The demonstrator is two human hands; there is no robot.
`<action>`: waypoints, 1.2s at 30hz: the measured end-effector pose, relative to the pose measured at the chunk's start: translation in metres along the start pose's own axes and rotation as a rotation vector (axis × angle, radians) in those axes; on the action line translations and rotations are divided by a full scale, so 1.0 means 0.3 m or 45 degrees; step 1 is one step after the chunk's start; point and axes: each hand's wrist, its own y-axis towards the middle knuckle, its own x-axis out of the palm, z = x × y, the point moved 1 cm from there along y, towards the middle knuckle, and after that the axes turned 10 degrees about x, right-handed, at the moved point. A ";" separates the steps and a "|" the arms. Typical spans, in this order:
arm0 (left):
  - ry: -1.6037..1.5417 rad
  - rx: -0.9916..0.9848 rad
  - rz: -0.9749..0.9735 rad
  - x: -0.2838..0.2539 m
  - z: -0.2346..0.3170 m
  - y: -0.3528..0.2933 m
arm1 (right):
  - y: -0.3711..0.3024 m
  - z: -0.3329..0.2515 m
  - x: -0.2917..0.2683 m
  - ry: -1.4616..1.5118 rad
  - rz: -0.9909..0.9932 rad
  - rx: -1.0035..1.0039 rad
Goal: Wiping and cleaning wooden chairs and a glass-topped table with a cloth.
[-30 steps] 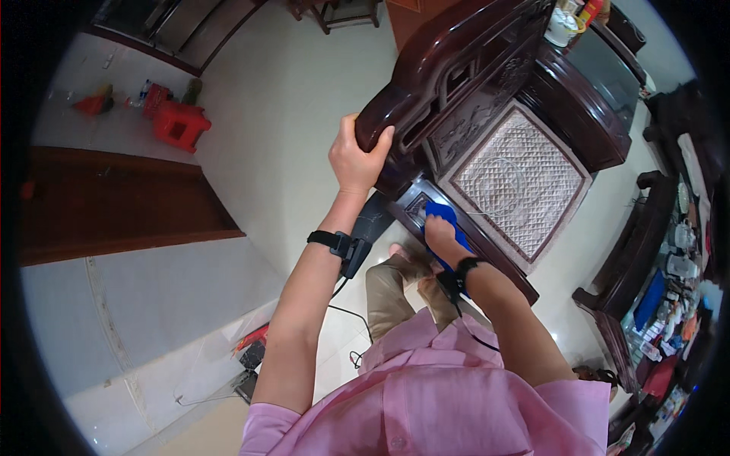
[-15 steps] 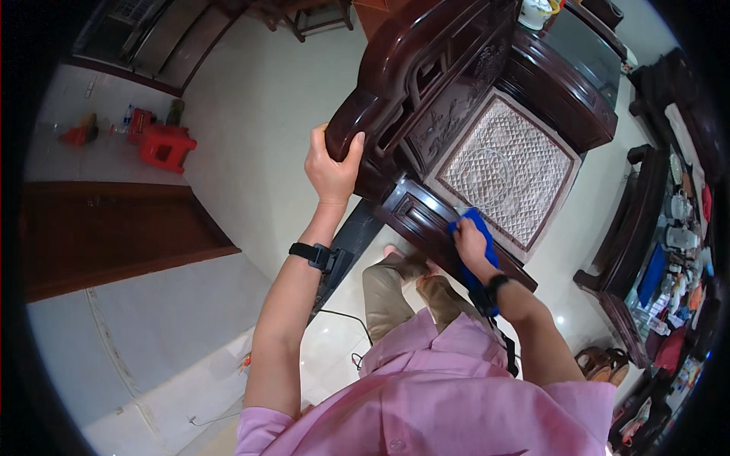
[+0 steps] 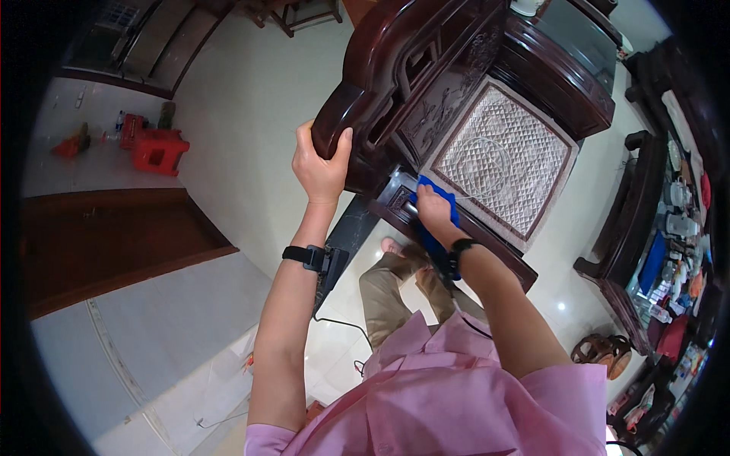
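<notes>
While steadying a heavy, rigid carved wooden armchair (image 3: pixel 456 99), left hand (image 3: pixel 323 163) clenched over its armrest end, right hand (image 3: pixel 432 209) pressing soft, limp blue cloth (image 3: pixel 435 220) against front seat rail.

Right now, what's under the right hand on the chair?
A blue cloth lies under the right hand, pressed on the dark carved chair front rail beside the quilted seat cushion. The wood beneath the cloth is covered.
</notes>
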 end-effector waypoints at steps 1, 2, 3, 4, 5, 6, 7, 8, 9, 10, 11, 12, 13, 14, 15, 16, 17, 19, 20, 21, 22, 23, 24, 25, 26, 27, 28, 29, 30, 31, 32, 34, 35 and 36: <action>0.015 0.026 0.029 -0.006 -0.015 -0.006 | -0.042 0.034 -0.011 0.013 0.028 -0.037; 0.020 0.027 0.032 -0.014 -0.025 -0.015 | -0.086 0.069 -0.024 0.066 0.054 -0.083; 0.012 0.011 0.034 -0.013 -0.026 -0.018 | -0.127 0.110 -0.049 0.114 0.088 -0.121; 0.001 -0.004 0.035 -0.010 -0.023 -0.017 | -0.161 0.141 -0.073 0.218 0.095 -0.061; -0.013 0.001 0.028 0.000 -0.019 -0.019 | -0.183 0.160 -0.093 0.214 0.103 -0.048; -0.026 0.000 0.049 0.007 -0.018 -0.019 | -0.201 0.174 -0.107 0.253 0.048 0.013; -0.034 0.001 0.074 0.009 -0.015 -0.015 | -0.212 0.185 -0.112 0.296 -0.005 0.068; -0.024 0.007 0.077 0.005 -0.013 -0.015 | -0.217 0.166 -0.096 0.290 -0.062 0.070; -0.023 0.010 0.076 -0.001 -0.013 -0.017 | -0.232 0.140 -0.081 0.377 -0.010 -0.028; -0.002 0.012 0.069 -0.003 -0.016 -0.017 | -0.236 0.102 -0.061 0.385 -0.024 -0.057; 0.014 0.017 0.058 0.000 -0.014 -0.011 | -0.233 0.064 -0.042 0.394 -0.034 -0.081; 0.014 0.022 0.057 0.003 -0.011 -0.010 | -0.227 0.030 -0.024 0.333 -0.042 -0.077; 0.006 -0.001 0.036 0.004 -0.003 -0.010 | -0.227 0.004 0.003 0.275 -0.056 -0.074; 0.000 -0.025 0.015 0.005 0.003 -0.012 | -0.216 -0.016 0.025 0.267 -0.001 -0.061; 0.006 -0.025 0.012 0.008 0.007 -0.009 | -0.205 -0.026 0.043 0.273 -0.006 -0.062; 0.004 -0.027 0.016 0.007 0.008 -0.009 | -0.197 -0.039 0.053 0.264 -0.001 -0.011; 0.000 -0.030 0.020 0.007 0.009 -0.008 | -0.189 -0.047 0.061 0.254 0.004 0.041; 0.015 -0.031 0.037 0.003 0.003 -0.008 | -0.178 -0.049 0.063 0.277 -0.032 0.026; 0.011 -0.025 0.047 0.001 -0.003 -0.009 | -0.173 -0.049 0.062 0.265 -0.075 0.026; 0.007 -0.018 0.057 0.000 -0.008 -0.010 | -0.169 -0.049 0.060 0.251 -0.117 0.027; 0.029 -0.005 0.057 0.005 -0.009 -0.008 | -0.164 -0.045 0.059 0.265 -0.142 0.062; 0.035 -0.011 0.060 0.003 -0.011 -0.010 | -0.164 -0.045 0.058 0.263 -0.148 0.056; 0.028 -0.009 0.042 0.000 -0.012 -0.012 | -0.164 -0.044 0.057 0.250 -0.157 0.066; 0.020 -0.007 0.024 0.000 -0.012 -0.014 | -0.163 -0.044 0.057 0.237 -0.165 0.078; 0.013 -0.011 0.019 -0.002 -0.014 -0.014 | -0.159 -0.048 0.061 0.235 -0.168 0.073; 0.017 -0.015 0.022 -0.004 -0.014 -0.015 | -0.156 -0.054 0.065 0.188 -0.171 0.044; -0.003 -0.019 0.020 -0.002 -0.013 -0.015 | -0.152 -0.058 0.069 0.143 -0.170 0.017; -0.022 -0.022 0.017 -0.001 -0.011 -0.015 | -0.148 -0.063 0.074 0.099 -0.170 -0.010; -0.019 -0.022 0.018 0.000 -0.009 -0.015 | -0.142 -0.067 0.079 0.100 -0.171 -0.012; -0.021 -0.008 0.018 0.001 -0.008 -0.016 | -0.135 -0.071 0.085 0.059 -0.192 -0.025; -0.022 0.006 0.018 0.001 -0.009 -0.016 | -0.126 -0.074 0.091 0.019 -0.212 -0.037; -0.030 0.012 0.019 0.000 -0.013 -0.012 | -0.097 -0.099 0.096 0.006 -0.232 -0.072; -0.039 0.018 0.022 -0.001 -0.014 -0.011 | -0.080 -0.121 0.095 -0.010 -0.252 -0.107; -0.038 0.021 0.020 -0.001 -0.012 -0.012 | -0.064 -0.147 0.096 -0.006 -0.251 -0.106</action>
